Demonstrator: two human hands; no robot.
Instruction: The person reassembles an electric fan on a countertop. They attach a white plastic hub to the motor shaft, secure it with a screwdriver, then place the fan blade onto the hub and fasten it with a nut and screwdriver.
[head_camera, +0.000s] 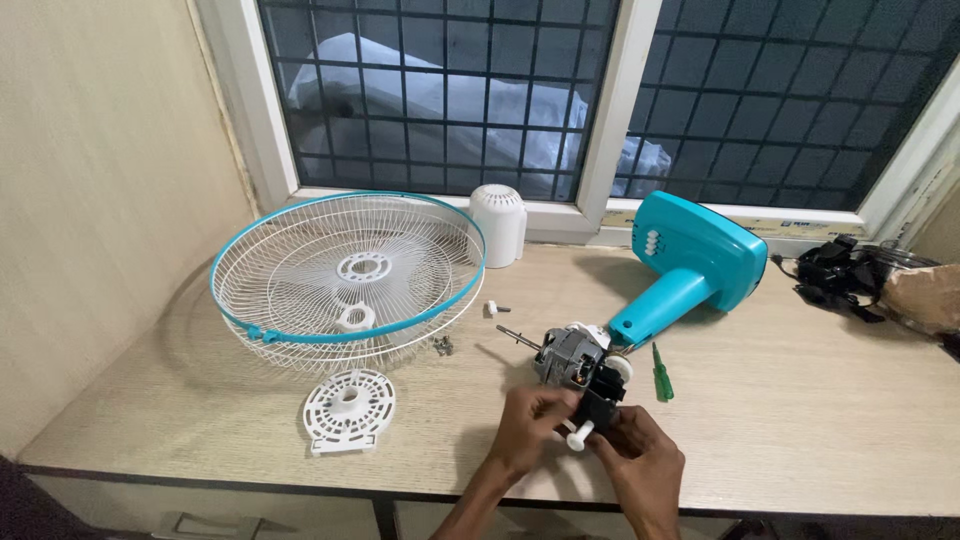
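Observation:
A grey fan motor with a bare shaft lies on the wooden table, still joined to the teal fan stand. My left hand grips the black rear part of the motor. My right hand pinches a small white knob at that black part. A green screwdriver lies just right of the motor.
A white wire fan guard with a teal rim rests at the left. A white round plastic plate lies in front of it. A white motor cover stands by the barred window. Screws and black clutter lie around.

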